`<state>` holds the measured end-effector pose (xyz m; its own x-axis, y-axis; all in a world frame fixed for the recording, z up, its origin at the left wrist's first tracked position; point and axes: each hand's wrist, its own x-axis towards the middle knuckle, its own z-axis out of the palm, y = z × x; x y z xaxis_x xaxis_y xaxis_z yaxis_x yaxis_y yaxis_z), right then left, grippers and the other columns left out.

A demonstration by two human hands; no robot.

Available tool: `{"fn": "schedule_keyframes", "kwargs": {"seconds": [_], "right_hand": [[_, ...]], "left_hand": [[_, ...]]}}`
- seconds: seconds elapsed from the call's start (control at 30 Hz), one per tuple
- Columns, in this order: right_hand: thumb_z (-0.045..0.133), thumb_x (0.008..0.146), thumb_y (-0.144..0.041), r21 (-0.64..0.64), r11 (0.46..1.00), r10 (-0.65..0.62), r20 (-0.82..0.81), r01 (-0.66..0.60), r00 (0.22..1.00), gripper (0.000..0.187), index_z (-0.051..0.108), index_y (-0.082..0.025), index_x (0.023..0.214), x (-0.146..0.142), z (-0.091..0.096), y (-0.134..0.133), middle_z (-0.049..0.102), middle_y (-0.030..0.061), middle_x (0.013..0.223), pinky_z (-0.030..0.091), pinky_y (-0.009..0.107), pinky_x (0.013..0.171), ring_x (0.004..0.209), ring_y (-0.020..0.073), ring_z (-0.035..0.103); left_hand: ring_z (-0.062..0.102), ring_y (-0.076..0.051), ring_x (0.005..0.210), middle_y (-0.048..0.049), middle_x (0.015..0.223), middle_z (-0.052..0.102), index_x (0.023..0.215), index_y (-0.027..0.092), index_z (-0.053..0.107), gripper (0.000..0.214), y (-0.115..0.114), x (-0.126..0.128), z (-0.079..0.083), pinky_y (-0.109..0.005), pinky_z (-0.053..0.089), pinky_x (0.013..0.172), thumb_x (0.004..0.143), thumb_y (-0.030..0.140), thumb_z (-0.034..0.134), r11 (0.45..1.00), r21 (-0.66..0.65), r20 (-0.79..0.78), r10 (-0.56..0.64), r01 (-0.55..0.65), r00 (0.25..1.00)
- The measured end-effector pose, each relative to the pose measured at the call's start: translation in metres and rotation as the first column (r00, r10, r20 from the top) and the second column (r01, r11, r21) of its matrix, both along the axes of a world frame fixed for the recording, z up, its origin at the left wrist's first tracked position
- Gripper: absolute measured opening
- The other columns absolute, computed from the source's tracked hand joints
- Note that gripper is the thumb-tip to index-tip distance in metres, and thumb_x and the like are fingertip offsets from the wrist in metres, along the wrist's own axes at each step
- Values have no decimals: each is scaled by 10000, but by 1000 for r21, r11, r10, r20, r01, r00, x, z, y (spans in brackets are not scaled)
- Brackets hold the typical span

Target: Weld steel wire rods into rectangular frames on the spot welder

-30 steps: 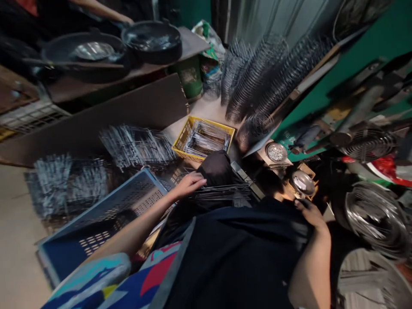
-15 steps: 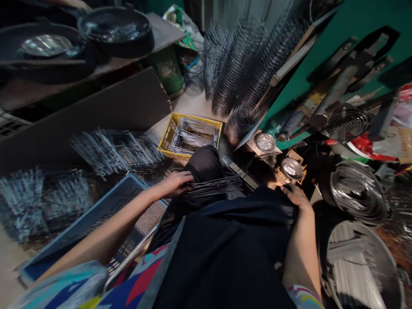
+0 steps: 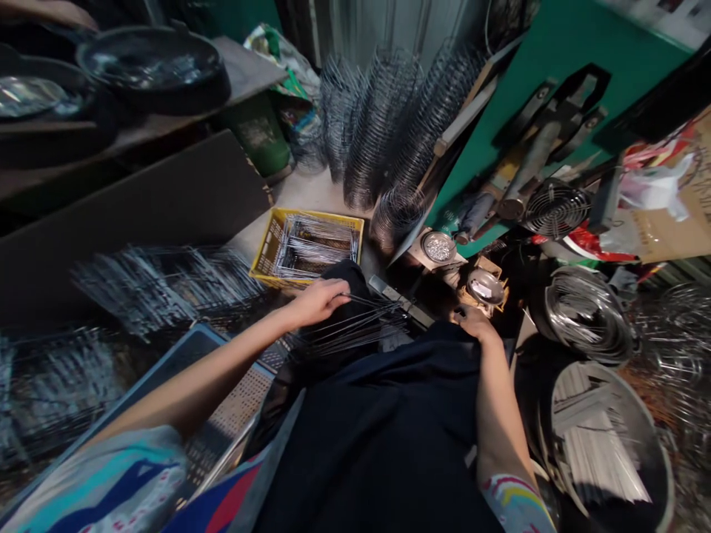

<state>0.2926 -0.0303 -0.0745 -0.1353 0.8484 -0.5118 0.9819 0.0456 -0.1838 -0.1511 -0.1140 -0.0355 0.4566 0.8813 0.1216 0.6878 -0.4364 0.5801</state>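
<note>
Over my left thigh, my left hand [image 3: 321, 302] is closed, thumb against fingers, on the end of a thin metal wire. More wire rods [image 3: 347, 337] lie loosely across my lap beneath it, pointing toward a flat metal bar [image 3: 400, 300]. My right hand [image 3: 472, 323] is by my right knee, its fingers curled; what they hold, if anything, is too dark to make out. Just past it sits a shallow metal bowl [image 3: 486, 287]. A second round dish [image 3: 438, 248] holds small shiny pieces.
A yellow crate [image 3: 269, 244] of wire frames stands ahead. At left are a blue crate [image 3: 203, 333] and stacked wire racks [image 3: 161, 285]. Wire coils [image 3: 383, 126] lean behind. A green machine [image 3: 472, 178] and a bucket [image 3: 661, 444] of metal strips are at right. Another person's hand [image 3: 67, 15] shows top left.
My left hand has risen off the rods on my lap, lifting a wire end. My right hand stays near the bowl, its fingers more curled. The view has swung rightward.
</note>
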Motion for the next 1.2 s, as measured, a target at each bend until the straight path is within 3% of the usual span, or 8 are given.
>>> {"fn": "schedule_keyframes", "kwargs": {"seconds": [0.17,0.33,0.47,0.7,0.83,0.93,1.07,1.2], "right_hand": [[585,920,-298,37,999,36,-4,-36,999,271,676,-141,1121,-25,6,-4,700,143,1096,455,313,892,1074,256,628],[499,928,-185,259,905,395,-225,-337,890,380,563,-211,1302,-120,-8,-38,596,94,1317,439,284,961,1201,199,546],[446,919,-102,266,842,503,-70,-470,861,419,525,-170,1325,-183,-33,-57,571,149,1326,427,376,945,1197,246,519],[443,941,-129,232,815,558,-65,-532,827,227,626,-171,1069,-207,-34,-81,679,114,1014,383,389,906,1003,246,576],[480,910,-127,249,818,553,-98,-518,827,209,599,-166,1078,-215,-26,-103,664,110,1060,388,360,868,998,238,566],[513,917,-174,243,828,548,-153,-506,822,155,593,-170,1051,-208,-19,-110,660,99,1050,391,345,872,997,231,567],[553,935,-286,226,823,564,-209,-521,799,144,596,-178,1019,-194,-9,-116,666,87,1027,417,331,855,979,228,588],[575,935,-342,183,843,538,-261,-506,802,236,604,-170,1094,-191,-5,-127,676,102,1046,456,341,881,994,240,618]], "left_hand": [[581,-207,762,-54,815,603,862,196,518,204,46,18,3,-306,405,697,987,311,405,992,85,-68,104,-98,992],[612,-219,783,-62,851,628,866,200,542,145,73,51,5,-307,417,685,958,272,457,998,65,-120,34,-26,992],[622,-232,847,-81,914,638,913,198,549,115,75,72,3,-311,433,704,956,255,460,999,31,-164,1,4,987],[612,-230,853,-86,919,642,914,199,553,63,120,90,-17,-305,425,714,928,218,495,996,3,-152,90,-90,984],[575,-199,767,-57,807,612,830,185,533,86,140,71,-14,-288,408,697,899,174,483,993,5,-77,122,-122,990],[514,-158,671,-8,707,554,773,182,509,175,119,38,5,-257,389,649,932,234,457,996,-6,-29,84,-84,996],[506,-132,657,13,708,556,813,176,550,238,45,0,33,-231,382,639,977,319,455,988,-108,50,-104,109,993],[521,-141,704,-19,774,577,839,177,571,219,-18,-16,37,-247,379,672,992,270,444,948,-227,54,-216,222,975]]}}
